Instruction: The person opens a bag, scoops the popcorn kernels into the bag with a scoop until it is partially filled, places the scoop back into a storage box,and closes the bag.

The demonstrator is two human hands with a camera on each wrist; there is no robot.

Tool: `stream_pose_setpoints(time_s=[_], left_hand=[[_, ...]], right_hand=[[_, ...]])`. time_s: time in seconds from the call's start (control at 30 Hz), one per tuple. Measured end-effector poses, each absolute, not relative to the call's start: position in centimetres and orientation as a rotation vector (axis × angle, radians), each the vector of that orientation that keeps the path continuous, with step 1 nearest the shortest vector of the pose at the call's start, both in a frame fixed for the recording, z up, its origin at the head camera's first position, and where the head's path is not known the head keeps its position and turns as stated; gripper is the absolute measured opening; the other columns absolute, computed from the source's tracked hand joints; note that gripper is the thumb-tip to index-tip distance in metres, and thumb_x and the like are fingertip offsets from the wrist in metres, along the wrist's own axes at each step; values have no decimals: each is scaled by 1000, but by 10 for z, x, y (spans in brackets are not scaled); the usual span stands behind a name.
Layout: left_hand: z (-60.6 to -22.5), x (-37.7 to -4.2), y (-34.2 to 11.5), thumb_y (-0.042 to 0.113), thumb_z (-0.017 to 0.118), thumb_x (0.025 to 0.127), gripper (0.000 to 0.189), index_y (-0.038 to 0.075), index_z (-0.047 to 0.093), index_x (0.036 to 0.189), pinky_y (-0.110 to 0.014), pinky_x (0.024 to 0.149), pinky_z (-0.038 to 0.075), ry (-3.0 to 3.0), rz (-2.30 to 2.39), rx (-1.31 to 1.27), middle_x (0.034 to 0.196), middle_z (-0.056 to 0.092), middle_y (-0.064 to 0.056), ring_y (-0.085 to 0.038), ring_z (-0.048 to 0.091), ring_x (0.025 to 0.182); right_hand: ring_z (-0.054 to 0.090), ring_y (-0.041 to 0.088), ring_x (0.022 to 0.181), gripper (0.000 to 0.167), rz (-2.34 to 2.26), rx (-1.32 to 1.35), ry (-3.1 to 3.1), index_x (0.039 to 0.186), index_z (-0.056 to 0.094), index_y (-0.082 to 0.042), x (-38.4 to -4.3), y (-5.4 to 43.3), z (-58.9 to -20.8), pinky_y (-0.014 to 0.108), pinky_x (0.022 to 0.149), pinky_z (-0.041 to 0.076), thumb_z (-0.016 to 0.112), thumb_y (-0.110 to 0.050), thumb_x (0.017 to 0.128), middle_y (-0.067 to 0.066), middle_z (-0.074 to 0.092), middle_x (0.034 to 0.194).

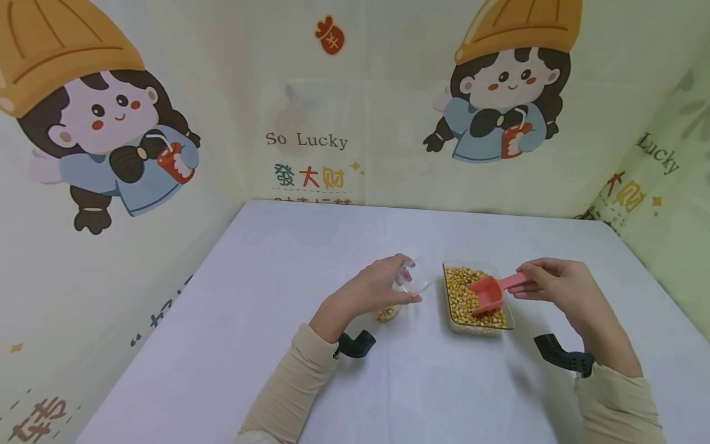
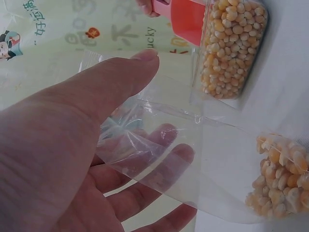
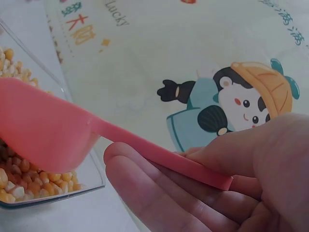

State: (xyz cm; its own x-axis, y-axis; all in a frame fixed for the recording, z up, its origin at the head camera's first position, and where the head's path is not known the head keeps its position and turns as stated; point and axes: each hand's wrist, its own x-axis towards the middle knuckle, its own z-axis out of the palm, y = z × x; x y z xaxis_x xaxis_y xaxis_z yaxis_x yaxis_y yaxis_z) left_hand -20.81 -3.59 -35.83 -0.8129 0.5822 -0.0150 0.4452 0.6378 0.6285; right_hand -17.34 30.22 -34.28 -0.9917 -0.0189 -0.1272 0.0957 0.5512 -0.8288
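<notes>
My left hand (image 1: 383, 285) holds a clear plastic bag (image 2: 217, 164) near its mouth, with the thumb on one side and the fingers spread along the other. Corn kernels (image 2: 282, 179) lie in the bag's bottom, low beside the table. To the right, a clear rectangular container (image 1: 471, 332) is filled with yellow corn kernels (image 1: 460, 287). Between thumb and fingers, my right hand (image 1: 563, 285) grips the handle of a pink scoop (image 1: 488, 293). The scoop's bowl sits over the kernels, overlapping them in the head view; its inside is hidden in the right wrist view.
A white table (image 1: 222, 345) carries the container and lies under both arms. Behind it stands a pale wall cloth (image 1: 399, 123) printed with cartoon figures and lettering. Black wrist mounts (image 1: 357, 344) stick out from both sleeves.
</notes>
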Motion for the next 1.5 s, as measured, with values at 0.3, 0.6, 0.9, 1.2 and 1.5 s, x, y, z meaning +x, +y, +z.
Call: stream_pose_setpoints(time_s=[0.3,0.6,0.9,1.2,1.5], left_hand=[[-357,-208,-36,36,76,87,67,5,48,139,-26,89,51,2643,934,866,119,67,-6,-14,62,103],[-357,-208,-35,37,77,86,68,6,47,140,-25,89,51,2634,930,838,119,66,-4,-11,61,102],[-357,-208,-36,36,77,87,67,6,48,139,-25,88,51,2638,932,841,119,67,-4,-10,61,100],[-356,-207,-36,37,76,87,68,6,47,140,-26,89,51,2633,925,831,119,66,-3,-10,61,102],[-355,-207,-35,38,77,86,68,9,47,140,-26,89,51,2635,919,823,118,66,-1,-10,61,102]], right_hand=[[75,14,83,53,-1479,20,2634,133,46,14,-175,296,-345,26,77,58,47,-32,105,12,73,98],[75,19,91,59,-1451,-9,2580,136,45,12,-178,307,-353,24,80,57,47,-38,104,12,73,103],[73,14,95,66,-1421,24,2545,140,44,6,-179,317,-357,22,83,56,47,-48,102,8,72,109],[73,11,95,65,-1550,14,2438,143,38,9,-178,325,-359,22,83,56,45,-42,104,-6,72,103],[72,11,95,63,-1651,-8,2359,142,36,12,-179,332,-366,25,83,57,45,-38,105,-9,72,101]])
